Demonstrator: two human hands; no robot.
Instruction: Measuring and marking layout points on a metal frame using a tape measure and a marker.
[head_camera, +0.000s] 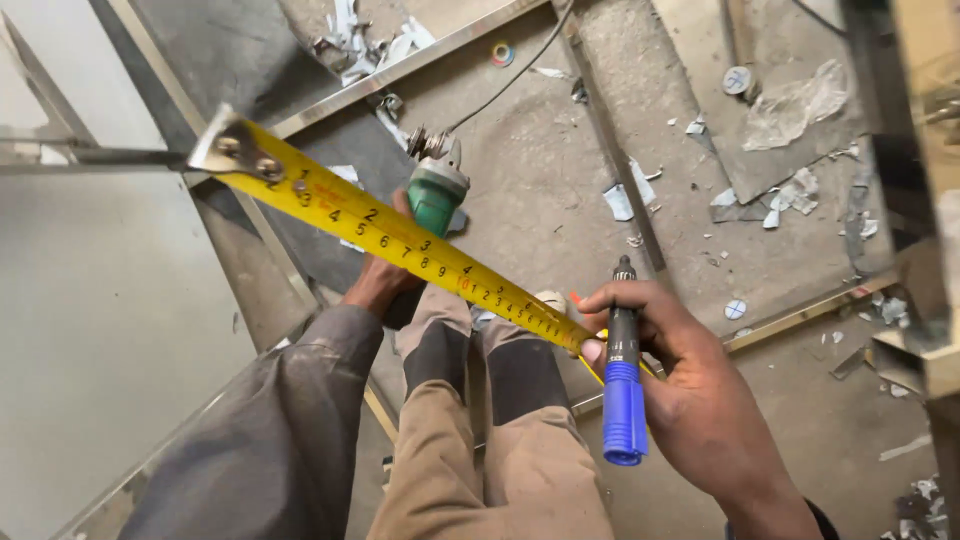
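At the far left, the metal hook (228, 148) of a yellow tape measure (400, 243) rests against a steel bar (95, 157). The blade runs rightward and nearer, thin and springy, likely to buckle unless kept taut and held near its ends. Beneath it the left hand (385, 278) reaches down by a green angle grinder (436, 190); its fingers are hidden, so I cannot tell their grip. On the right, the right hand (690, 375) pinches the blade under its thumb while its curled fingers clasp a light, rigid blue-capped marker (623, 375). Paper scraps (790, 195) litter the concrete floor (540, 170).
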